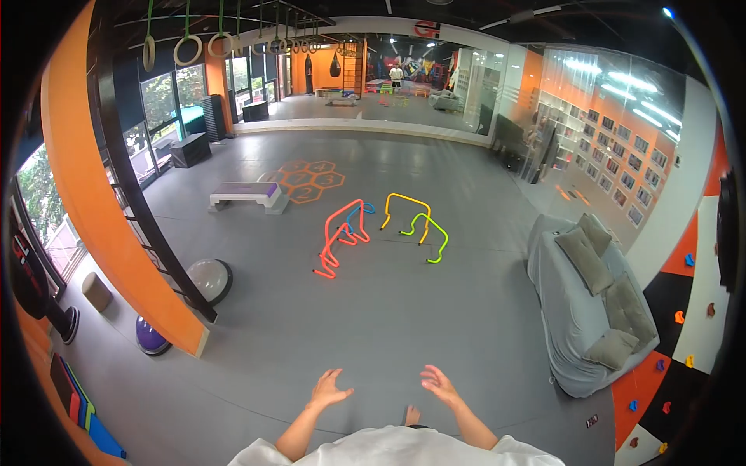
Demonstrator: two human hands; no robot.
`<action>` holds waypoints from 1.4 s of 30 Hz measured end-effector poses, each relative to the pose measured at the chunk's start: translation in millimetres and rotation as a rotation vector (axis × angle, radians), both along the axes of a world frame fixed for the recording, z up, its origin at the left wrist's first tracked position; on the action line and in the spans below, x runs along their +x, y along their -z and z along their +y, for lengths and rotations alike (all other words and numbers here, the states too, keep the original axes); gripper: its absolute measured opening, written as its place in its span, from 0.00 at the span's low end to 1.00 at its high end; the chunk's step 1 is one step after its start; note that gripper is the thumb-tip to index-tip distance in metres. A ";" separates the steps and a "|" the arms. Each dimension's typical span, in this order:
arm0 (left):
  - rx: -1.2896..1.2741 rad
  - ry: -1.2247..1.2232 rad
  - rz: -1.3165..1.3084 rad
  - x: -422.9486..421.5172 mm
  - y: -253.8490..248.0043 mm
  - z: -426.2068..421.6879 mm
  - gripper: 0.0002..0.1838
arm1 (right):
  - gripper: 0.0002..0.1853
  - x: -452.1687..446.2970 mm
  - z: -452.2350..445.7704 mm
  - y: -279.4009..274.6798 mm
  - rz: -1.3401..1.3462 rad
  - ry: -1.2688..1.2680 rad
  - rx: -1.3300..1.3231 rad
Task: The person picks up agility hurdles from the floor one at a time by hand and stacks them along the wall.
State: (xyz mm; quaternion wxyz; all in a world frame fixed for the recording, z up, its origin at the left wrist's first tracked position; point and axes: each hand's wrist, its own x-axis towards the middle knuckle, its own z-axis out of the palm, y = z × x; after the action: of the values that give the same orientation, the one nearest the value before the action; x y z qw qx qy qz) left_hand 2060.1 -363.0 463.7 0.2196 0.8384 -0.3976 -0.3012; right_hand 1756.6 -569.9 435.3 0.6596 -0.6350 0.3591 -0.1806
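Note:
My left hand [330, 388] is held out in front of my body, fingers apart and nothing in it. Across from it, my right hand [440, 384] is likewise open and holds nothing, its fingers slightly curled. Ahead of both hands, out of reach on the grey floor [381, 311], stand several low hurdles: red hurdles [342, 225] to the left, a blue hurdle [359, 208] partly behind them, a yellow hurdle [408, 199] and a green hurdle [440, 233] to the right. One bare foot [413, 415] shows below, between my hands.
A covered sofa [567, 311] with cushions stands at right, beside a climbing wall [676, 311]. At left are an orange pillar [124, 233], a grey balance dome [208, 279], a purple balance dome [151, 335] and a step platform [249, 196]. A mirror [388, 93] spans the back wall.

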 end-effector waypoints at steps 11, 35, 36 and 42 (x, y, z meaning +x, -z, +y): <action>-0.104 -0.284 0.029 44.2 15.7 -214.4 0.22 | 0.08 85.3 -241.4 23.5 0.256 -0.123 0.043; -1.071 0.595 0.701 261.3 -175.3 -631.9 0.21 | 0.20 353.7 -571.5 -256.5 -0.891 -0.849 -0.211; -1.119 0.702 0.714 273.8 -200.9 -641.5 0.21 | 0.20 365.6 -573.3 -278.9 -0.972 -1.004 -0.264; -1.648 1.026 0.433 326.7 -294.4 -694.8 0.18 | 0.17 445.6 -614.5 -360.1 -0.954 -1.090 -0.747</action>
State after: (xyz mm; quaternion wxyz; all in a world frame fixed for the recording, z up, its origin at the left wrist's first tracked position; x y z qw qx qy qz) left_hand 2386.8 -1057.8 758.1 0.6445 0.0775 -0.7485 -0.1359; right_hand 2202.3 -1184.4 795.4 0.4814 -0.7536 -0.4037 -0.1932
